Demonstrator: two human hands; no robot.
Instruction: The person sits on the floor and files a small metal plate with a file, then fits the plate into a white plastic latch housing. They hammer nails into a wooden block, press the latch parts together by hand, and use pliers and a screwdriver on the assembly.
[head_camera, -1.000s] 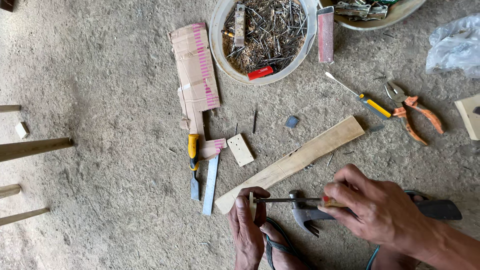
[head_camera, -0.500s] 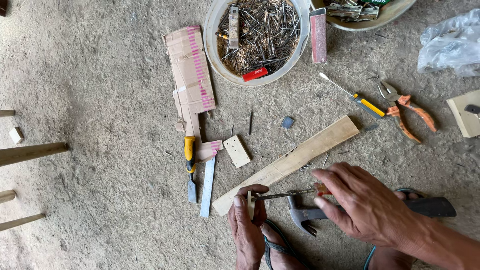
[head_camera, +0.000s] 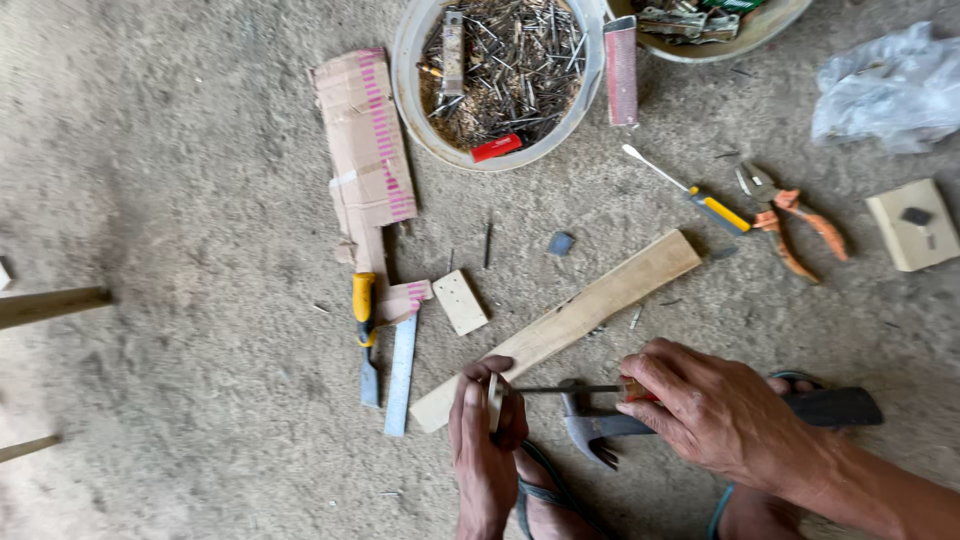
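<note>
The floor under you was bare, gritty concrete (head_camera: 180, 170), with tools scattered across it and a white tub of rusty nails (head_camera: 500, 70) at the top. Your left hand (head_camera: 487, 455) was pinched around a small wooden piece (head_camera: 494, 403), held on edge just beside the near end of the long wooden slat (head_camera: 570, 320). Your right hand (head_camera: 715, 415) was closed on the handle end of a thin metal tool (head_camera: 565, 389), whose tip met that piece. A claw hammer (head_camera: 600, 432) lay on the floor under your right hand, untouched.

The little piece looked light, stiff and liable to split, so pinching it by its flat faces close to the tool tip seemed the sound hold. The shaft looked slim and rigid, likely to skid off the wood. It was best gripped at the thicker handle, as you had it.
</note>
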